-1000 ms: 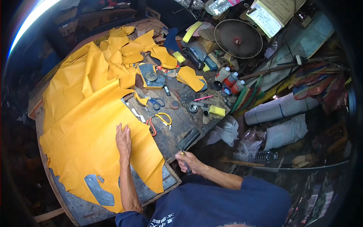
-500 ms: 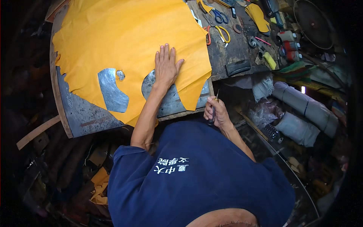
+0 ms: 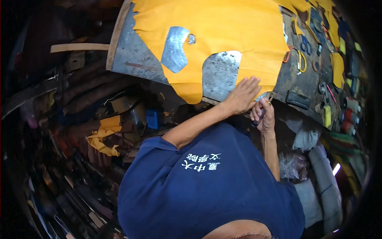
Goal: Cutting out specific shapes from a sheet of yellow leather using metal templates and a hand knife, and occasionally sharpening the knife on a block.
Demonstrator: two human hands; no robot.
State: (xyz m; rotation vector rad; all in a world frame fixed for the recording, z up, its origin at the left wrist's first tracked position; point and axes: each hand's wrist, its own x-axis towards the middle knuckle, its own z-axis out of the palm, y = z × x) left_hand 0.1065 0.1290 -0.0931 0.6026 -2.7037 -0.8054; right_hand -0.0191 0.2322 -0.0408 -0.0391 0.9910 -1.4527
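A large sheet of yellow leather (image 3: 215,24) with ragged edges and cut-out openings lies over a grey metal-topped board (image 3: 221,77). My left hand (image 3: 243,96) is spread, its fingers resting on the leather's near right corner. Close beside it, just past the board's front edge, my right hand (image 3: 266,114) is closed round an awl (image 3: 258,119) with a dark handle. Its thin tip points away from me, and I cannot tell whether it touches the leather.
To the right, a dark bench holds blue-handled scissors (image 3: 305,45), yellow-and-orange-handled scissors (image 3: 302,61), a black block (image 3: 297,99) and red bottles (image 3: 351,115). A wooden strip (image 3: 79,47) juts out left. Yellow scraps (image 3: 104,137) lie lower left; wrapped rolls (image 3: 324,183) lie lower right.
My left hand has slid from the middle of the leather to its near right corner, beside my right hand. The view has swung, so the board sits farther right and higher. My right hand keeps the awl.
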